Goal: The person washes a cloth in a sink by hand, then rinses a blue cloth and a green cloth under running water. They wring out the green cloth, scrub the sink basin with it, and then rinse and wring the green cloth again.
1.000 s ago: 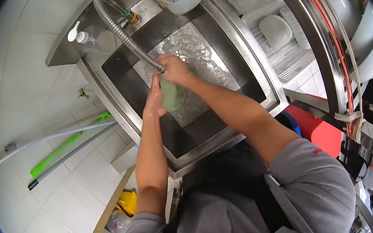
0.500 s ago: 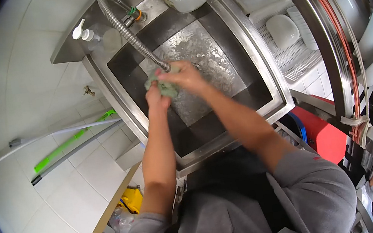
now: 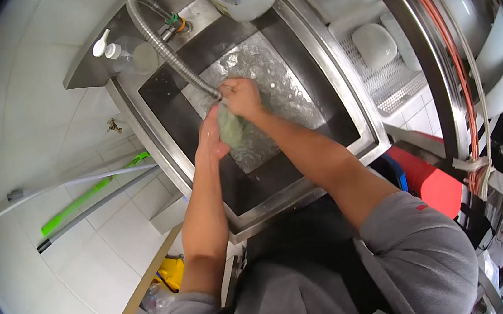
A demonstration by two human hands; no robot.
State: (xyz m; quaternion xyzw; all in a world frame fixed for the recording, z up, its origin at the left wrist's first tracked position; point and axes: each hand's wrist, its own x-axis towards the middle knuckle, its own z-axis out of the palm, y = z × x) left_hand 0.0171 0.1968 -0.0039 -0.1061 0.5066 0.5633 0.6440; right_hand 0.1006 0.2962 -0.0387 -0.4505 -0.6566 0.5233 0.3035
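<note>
Under the end of the flexible metal spout (image 3: 173, 57), a pale green cloth (image 3: 231, 128) hangs over the sink, blurred by motion. My right hand (image 3: 243, 98) is closed at the cloth's upper end, right beside the spout's outlet; its fingertips are partly hidden. My left hand (image 3: 209, 138) is against the cloth's left side, fingers stretched up toward the spout and thumb apart. Those fingers are somewhat smeared by motion. Below both hands, rippling water covers the bottom of the steel sink (image 3: 353, 116).
A white tub (image 3: 261, 6) with a bluish item inside stands at the sink's back corner. Pump bottles (image 3: 116, 51) are at the back left. White bowls (image 3: 374, 44) lie in a rack on the right, behind a metal post (image 3: 430, 28). Poles (image 3: 90, 199) lean along the left wall.
The bunched cloth has loosened and hangs longer. My right hand has closed into a fist by the spout, and my left fingers have straightened. The view has shifted slightly.
</note>
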